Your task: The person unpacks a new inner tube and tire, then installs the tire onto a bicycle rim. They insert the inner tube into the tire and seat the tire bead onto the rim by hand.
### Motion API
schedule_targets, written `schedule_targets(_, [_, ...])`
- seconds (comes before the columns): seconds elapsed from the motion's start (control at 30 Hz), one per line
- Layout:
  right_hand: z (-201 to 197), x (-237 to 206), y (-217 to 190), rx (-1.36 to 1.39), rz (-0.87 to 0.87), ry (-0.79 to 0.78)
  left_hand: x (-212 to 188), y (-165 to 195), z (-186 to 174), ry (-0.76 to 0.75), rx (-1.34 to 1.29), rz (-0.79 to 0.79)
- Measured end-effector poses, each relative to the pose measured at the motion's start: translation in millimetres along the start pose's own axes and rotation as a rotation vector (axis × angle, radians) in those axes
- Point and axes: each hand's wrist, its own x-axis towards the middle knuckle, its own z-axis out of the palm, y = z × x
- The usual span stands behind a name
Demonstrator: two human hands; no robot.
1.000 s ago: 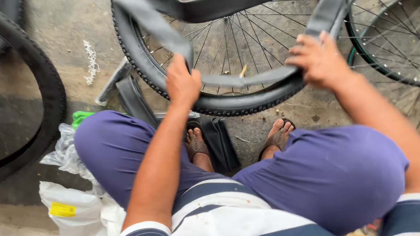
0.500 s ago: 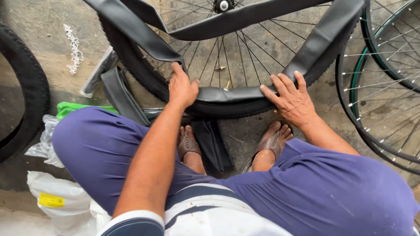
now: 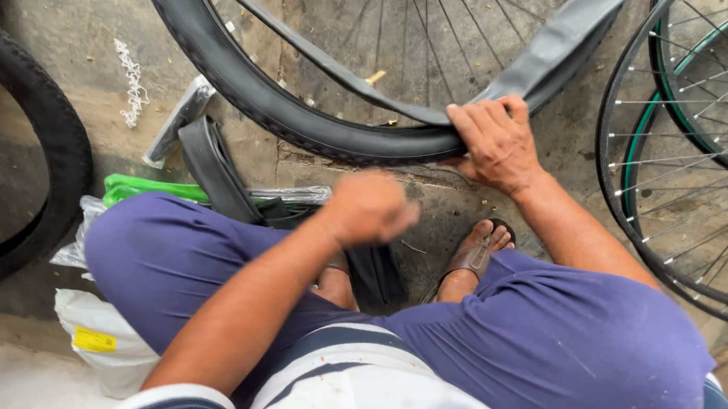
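Down on the concrete floor (image 3: 71,46), my right hand (image 3: 495,142) pressing fingers flat onto the black tyre (image 3: 325,135) and grey inner tube (image 3: 558,41), gripping neither, my left hand (image 3: 370,208) blurred, clenched, holding nothing, above my knee, spoked rims (image 3: 635,177) to the right.

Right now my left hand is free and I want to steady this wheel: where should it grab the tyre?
Grip the black tyre on its near lower-left arc, coming from above, mirroring the right hand pressing its near edge. That stretch is bare; the loose inner tube drapes over the right side. The left hand is blurred, touching nothing.
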Motion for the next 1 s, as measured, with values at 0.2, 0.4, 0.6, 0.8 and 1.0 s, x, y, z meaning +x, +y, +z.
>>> schedule_targets(0.2, [-3,22,-12,0.119,-0.020,0.098,45,-40,53,0.561,0.160,-0.262])
schedule_targets(0.4, [8,19,-9,0.140,0.021,0.063,100,-68,21,0.625,0.359,-0.173])
schedule_targets(0.6, [17,10,-5,0.162,0.043,0.059,89,-66,46,0.062,0.153,-0.304])
schedule_targets(0.8, [20,-9,-10,0.166,0.023,0.013,29,-14,107,-0.005,-0.335,0.208])
schedule_targets(1.0, [34,-52,-23,0.409,0.112,0.014,23,34,74,0.408,-0.480,0.057])
